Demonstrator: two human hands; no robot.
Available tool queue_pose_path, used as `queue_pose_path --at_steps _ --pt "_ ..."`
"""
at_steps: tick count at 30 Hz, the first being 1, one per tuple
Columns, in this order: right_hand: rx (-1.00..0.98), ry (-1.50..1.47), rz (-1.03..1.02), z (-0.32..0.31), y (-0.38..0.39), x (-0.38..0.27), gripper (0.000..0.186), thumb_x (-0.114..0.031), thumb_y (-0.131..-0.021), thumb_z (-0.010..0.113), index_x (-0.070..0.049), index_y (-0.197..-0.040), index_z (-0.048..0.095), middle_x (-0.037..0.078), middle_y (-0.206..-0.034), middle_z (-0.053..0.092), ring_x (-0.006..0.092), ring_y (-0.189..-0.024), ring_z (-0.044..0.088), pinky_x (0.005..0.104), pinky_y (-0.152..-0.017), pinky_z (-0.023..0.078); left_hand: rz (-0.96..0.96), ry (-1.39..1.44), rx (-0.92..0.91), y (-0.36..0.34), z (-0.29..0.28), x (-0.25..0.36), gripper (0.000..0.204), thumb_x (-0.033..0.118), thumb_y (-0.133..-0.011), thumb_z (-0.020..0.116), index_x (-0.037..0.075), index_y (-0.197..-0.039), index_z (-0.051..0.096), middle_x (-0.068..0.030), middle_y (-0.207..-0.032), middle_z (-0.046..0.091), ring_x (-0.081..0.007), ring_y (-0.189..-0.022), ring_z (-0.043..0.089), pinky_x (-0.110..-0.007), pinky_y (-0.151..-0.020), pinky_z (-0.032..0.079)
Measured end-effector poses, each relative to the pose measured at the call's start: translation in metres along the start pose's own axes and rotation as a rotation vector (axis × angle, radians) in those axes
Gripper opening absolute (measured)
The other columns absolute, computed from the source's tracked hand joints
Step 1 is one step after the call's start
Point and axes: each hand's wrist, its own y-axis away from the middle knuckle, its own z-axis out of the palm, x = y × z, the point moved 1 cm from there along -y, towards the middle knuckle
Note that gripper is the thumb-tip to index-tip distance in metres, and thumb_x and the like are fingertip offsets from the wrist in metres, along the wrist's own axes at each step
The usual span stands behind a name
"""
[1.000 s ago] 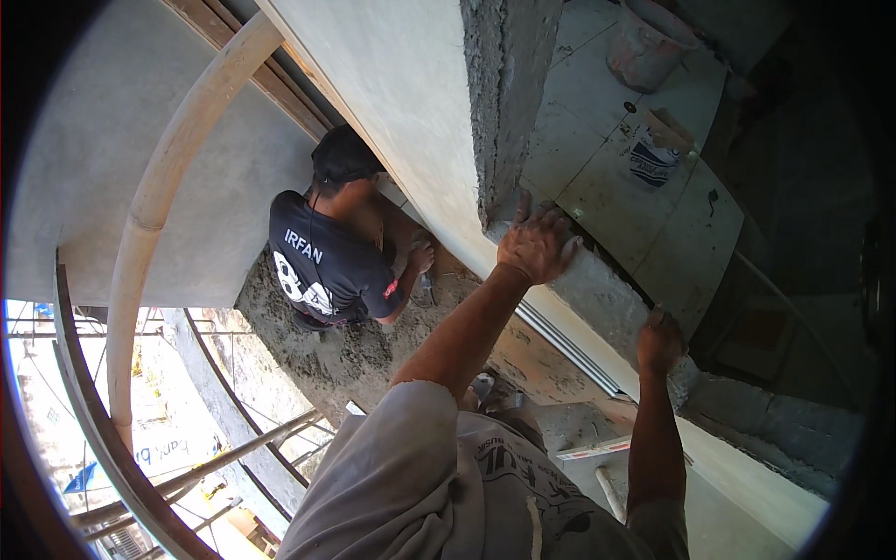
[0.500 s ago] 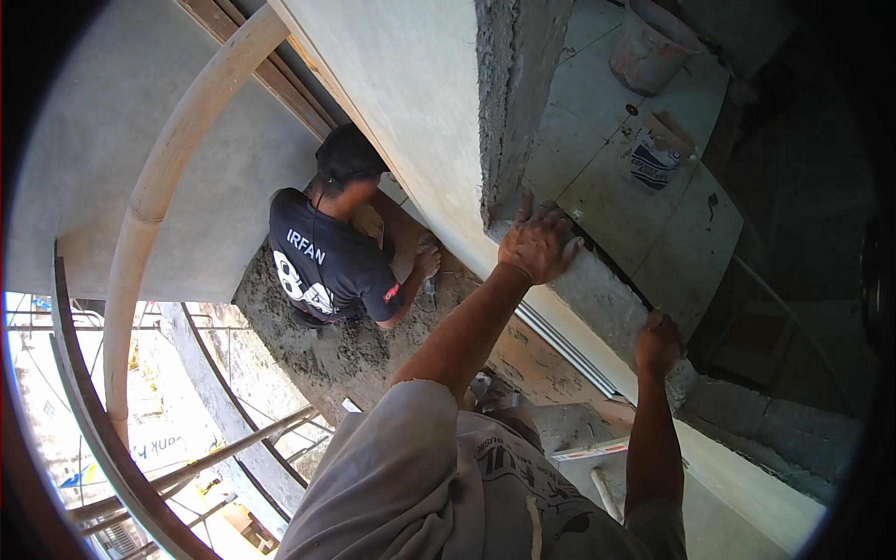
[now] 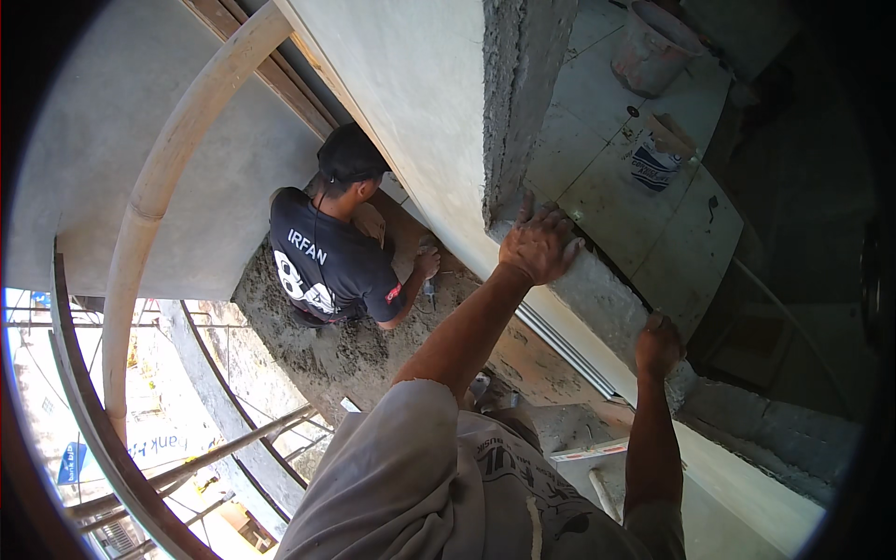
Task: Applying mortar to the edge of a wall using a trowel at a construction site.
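Observation:
My left hand (image 3: 537,245) lies flat with fingers spread on top of a grey concrete ledge (image 3: 607,299), right at the foot of a rough plastered column (image 3: 523,103). It holds nothing. My right hand (image 3: 658,343) is further along the same ledge, its fingers curled over the far edge and gripping it. Both forearms reach up from my grey shirt at the bottom of the view.
Below the ledge a co-worker (image 3: 336,257) in a black shirt and cap crouches on sandy mortar (image 3: 308,345). Beyond the ledge, a bucket (image 3: 653,47) and a torn bag (image 3: 653,159) sit on a tiled floor. A curved railing (image 3: 103,439) and open drop lie at the left.
Both hands stay on the ledge in nearly the same places. The co-worker has shifted slightly, with a hand still down at the mortar by the wall.

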Motion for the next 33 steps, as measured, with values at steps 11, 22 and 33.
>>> queue_pose_path --at_steps 11,22,33 --pt "0.020 0.015 0.001 0.011 0.002 0.006 0.039 -0.036 -0.101 0.043 -0.008 -0.091 0.069 0.019 -0.090 0.071 0.0406 -0.085 0.069 0.0569 -0.071 0.051 -0.034 0.032 -0.096 0.000 -0.005 0.002 0.048 0.046 -0.098 0.051 0.014 -0.131 0.064 -0.0098 -0.138 0.059 -0.0260 -0.140 0.045 -0.056 -0.124 0.013" --pt "0.006 0.030 0.007 0.018 0.004 0.012 0.039 -0.035 -0.101 0.043 -0.008 -0.090 0.068 0.017 -0.088 0.071 0.0399 -0.083 0.069 0.0567 -0.071 0.051 -0.029 0.011 -0.138 -0.002 -0.005 0.004 0.055 0.048 -0.099 0.047 0.009 -0.136 0.060 -0.0118 -0.143 0.056 -0.0270 -0.142 0.043 -0.056 -0.125 0.011" --pt "0.060 0.015 -0.032 0.020 0.003 0.011 0.037 -0.034 -0.100 0.044 -0.009 -0.089 0.068 0.017 -0.087 0.071 0.0394 -0.082 0.069 0.0563 -0.069 0.051 -0.027 0.032 -0.104 0.000 -0.003 0.001 0.054 0.047 -0.098 0.049 0.009 -0.135 0.061 -0.0121 -0.142 0.058 -0.0276 -0.140 0.045 -0.056 -0.125 0.012"
